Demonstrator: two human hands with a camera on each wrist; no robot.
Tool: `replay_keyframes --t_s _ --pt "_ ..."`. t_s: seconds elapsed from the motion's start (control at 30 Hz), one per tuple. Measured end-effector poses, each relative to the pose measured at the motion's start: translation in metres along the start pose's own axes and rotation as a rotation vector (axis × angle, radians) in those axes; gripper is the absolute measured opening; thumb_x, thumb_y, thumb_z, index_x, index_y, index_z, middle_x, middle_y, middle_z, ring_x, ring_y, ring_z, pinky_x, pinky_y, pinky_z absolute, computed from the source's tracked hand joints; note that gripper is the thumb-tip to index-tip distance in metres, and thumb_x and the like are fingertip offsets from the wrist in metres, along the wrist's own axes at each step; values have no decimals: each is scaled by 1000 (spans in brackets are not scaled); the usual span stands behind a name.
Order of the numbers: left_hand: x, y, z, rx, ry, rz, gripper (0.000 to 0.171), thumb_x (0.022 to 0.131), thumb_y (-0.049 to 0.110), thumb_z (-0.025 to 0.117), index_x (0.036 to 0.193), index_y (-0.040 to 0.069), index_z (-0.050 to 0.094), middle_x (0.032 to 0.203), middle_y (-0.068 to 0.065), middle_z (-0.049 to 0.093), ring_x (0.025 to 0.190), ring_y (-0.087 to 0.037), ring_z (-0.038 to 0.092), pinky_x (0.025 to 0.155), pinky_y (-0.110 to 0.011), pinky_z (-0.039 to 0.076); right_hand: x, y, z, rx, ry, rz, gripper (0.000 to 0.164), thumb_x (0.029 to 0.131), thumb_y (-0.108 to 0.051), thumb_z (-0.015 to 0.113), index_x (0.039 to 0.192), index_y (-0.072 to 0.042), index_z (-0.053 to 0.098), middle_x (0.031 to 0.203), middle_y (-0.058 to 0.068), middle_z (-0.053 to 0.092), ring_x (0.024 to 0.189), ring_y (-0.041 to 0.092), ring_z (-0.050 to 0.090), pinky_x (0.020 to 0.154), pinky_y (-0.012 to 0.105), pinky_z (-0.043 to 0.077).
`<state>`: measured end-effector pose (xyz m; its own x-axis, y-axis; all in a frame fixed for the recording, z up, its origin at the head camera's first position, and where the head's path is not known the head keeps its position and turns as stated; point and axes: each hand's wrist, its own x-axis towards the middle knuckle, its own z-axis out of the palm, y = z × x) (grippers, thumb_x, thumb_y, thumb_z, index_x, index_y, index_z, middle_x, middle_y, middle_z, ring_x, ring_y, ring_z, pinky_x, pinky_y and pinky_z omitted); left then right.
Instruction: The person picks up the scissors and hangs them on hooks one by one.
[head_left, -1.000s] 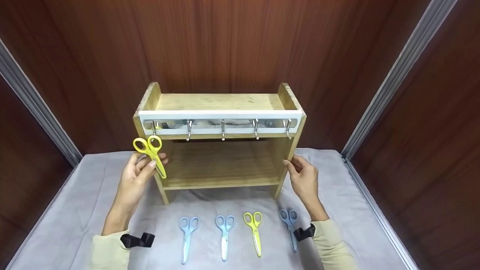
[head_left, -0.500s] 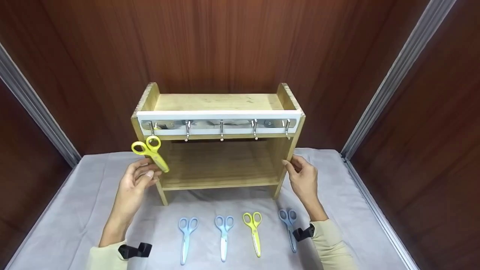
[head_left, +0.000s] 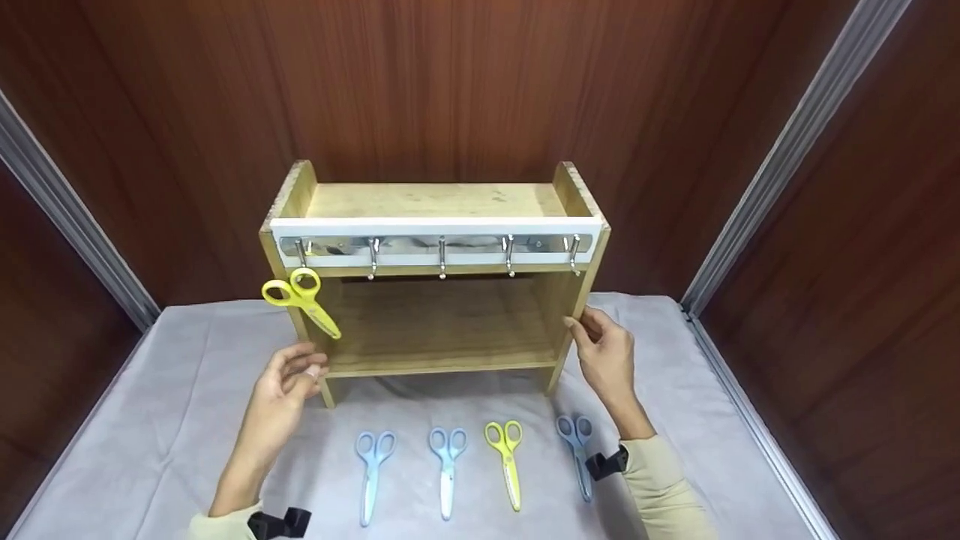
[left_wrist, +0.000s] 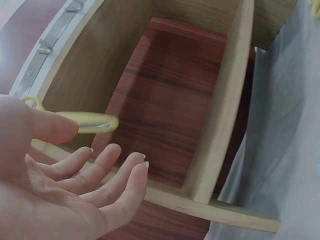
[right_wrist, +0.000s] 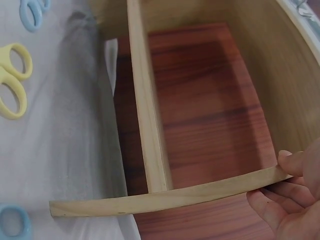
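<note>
A pair of yellow scissors (head_left: 308, 303) hangs tilted by a finger loop from the leftmost hook of a white-edged hook rail (head_left: 480, 223), blades pointing down to the right. Just below it, apart from the scissors in the head view, is my left hand (head_left: 279, 394), fingers loosely bent and holding nothing. In the left wrist view the yellow blades (left_wrist: 95, 122) show beyond the thumb. My right hand (head_left: 607, 356) pinches the front edge of the right side panel (right_wrist: 215, 192) of the wooden shelf (head_left: 442, 201), thumb inside and fingers outside.
On the grey cloth (head_left: 202, 375) before the shelf lie light-blue scissors (head_left: 371, 484), a second light-blue pair (head_left: 448, 484), yellow scissors (head_left: 511, 476) and darker blue scissors (head_left: 580, 461) beside the right wrist. Other metal hooks (head_left: 442, 259) line the rail. Brown wood-grain walls (head_left: 450, 90) surround the table.
My left hand has let go of the yellow scissors and moved down from them; they now hang from the hook, swung more tilted. My right hand keeps its grip on the panel.
</note>
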<state>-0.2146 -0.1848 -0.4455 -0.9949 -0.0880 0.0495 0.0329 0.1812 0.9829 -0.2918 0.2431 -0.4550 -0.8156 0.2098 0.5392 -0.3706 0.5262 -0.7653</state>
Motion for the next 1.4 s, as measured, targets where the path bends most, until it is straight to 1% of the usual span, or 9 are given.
replay_keyframes --t_s 0.2,0.27,0.37,0.5,0.67,0.77,1.0,1.33,1.4 --pt "-3 -16 7 3 -27 -23 42 109 4 46 150 -6 42 147 -28 54 106 3 65 94 -17 57 0 0 1 5 -4 8 26 96 -9 76 119 4 76 108 22 80 95 33 80 75 4 53" --pt "-3 -22 9 2 -34 -40 42 110 4 46 150 -6 43 148 -29 53 106 0 67 94 -18 59 -1 -1 2 13 -4 9 26 96 -8 76 119 4 76 109 22 80 96 34 80 75 3 53" --pt "-4 -30 14 23 -46 -42 42 110 5 45 150 -8 43 148 -31 53 115 -16 71 94 -20 59 -1 0 4 17 6 15 24 96 -6 74 118 4 76 109 23 80 97 35 80 76 3 53" --pt "-7 -38 20 110 -39 -23 40 109 4 45 147 -8 47 144 -30 58 127 -38 66 99 -28 60 -2 0 5 16 23 35 24 96 -5 73 118 4 77 109 23 80 99 35 80 77 3 53" --pt "-11 -46 26 242 0 -5 40 107 5 49 144 -7 52 141 -27 64 130 -40 64 112 -45 54 -3 -1 6 22 34 43 22 95 -4 74 116 4 77 108 22 80 98 35 80 76 3 53" --pt "-14 -51 30 296 17 9 40 106 5 50 143 -7 54 139 -28 65 128 -42 65 113 -52 51 -2 -3 6 31 34 37 22 95 -5 75 115 3 77 107 22 80 96 34 80 75 4 54" --pt "-20 -59 40 368 -19 25 44 103 6 54 145 -6 53 138 -29 65 129 -45 64 112 -56 52 -1 -3 5 33 42 32 19 95 -4 75 112 3 78 105 21 81 95 34 80 75 4 53" --pt "-29 -73 53 582 -58 55 55 100 15 63 148 -8 51 144 -28 63 134 -48 60 113 -62 48 -2 -2 4 31 27 33 21 95 -4 75 114 4 77 107 22 80 96 34 80 76 5 54" --pt "-31 -75 55 620 -63 54 56 100 17 64 149 -7 50 146 -30 60 125 -49 65 106 -61 53 -1 -4 4 30 22 36 23 95 -4 75 116 5 76 108 23 80 98 35 80 78 5 54"
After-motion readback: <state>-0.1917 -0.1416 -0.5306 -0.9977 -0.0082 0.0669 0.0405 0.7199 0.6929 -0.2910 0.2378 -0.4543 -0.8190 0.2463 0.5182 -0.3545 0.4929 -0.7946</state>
